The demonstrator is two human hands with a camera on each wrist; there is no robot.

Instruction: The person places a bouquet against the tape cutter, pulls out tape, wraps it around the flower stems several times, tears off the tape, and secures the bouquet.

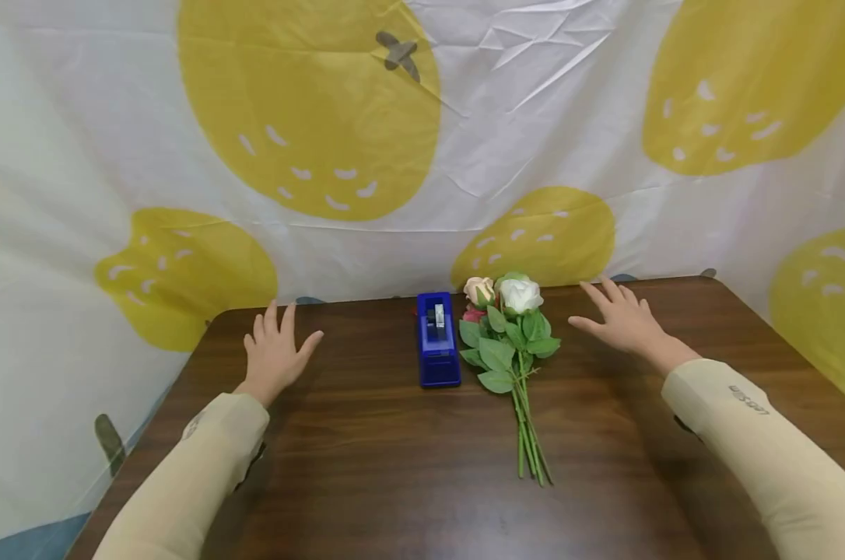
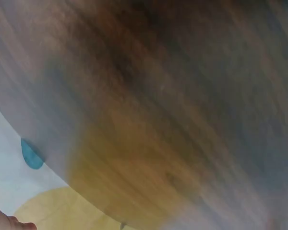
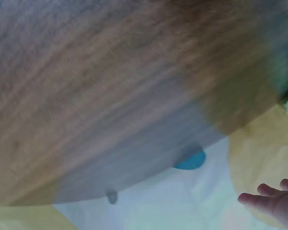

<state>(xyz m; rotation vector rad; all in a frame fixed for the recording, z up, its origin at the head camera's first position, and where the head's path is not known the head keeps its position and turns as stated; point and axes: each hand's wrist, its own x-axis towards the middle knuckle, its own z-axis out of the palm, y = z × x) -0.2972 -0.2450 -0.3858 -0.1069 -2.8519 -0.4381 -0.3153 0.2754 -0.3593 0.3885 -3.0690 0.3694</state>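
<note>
Both hands hover over a dark wooden table (image 1: 366, 467) with nothing in them. My left hand (image 1: 274, 358), fingers spread, is left of a blue tape dispenser (image 1: 440, 350) that holds a small roll of tape. To the right of the dispenser lies a bunch of flowers (image 1: 510, 334): a white rose, a peach one and a pink bloom, with green leaves and long stems toward me. Right of the flowers, my right hand (image 1: 625, 323) has its fingers extended, thumb toward the white bloom. Each wrist view catches only fingertips, the left ones (image 2: 26, 225) at the lower left corner.
Behind the table hangs a white cloth (image 1: 366, 257) printed with large yellow fruit, meeting the table's back edge. Long cream sleeves cover both forearms. The table's rounded back corners show at left and right.
</note>
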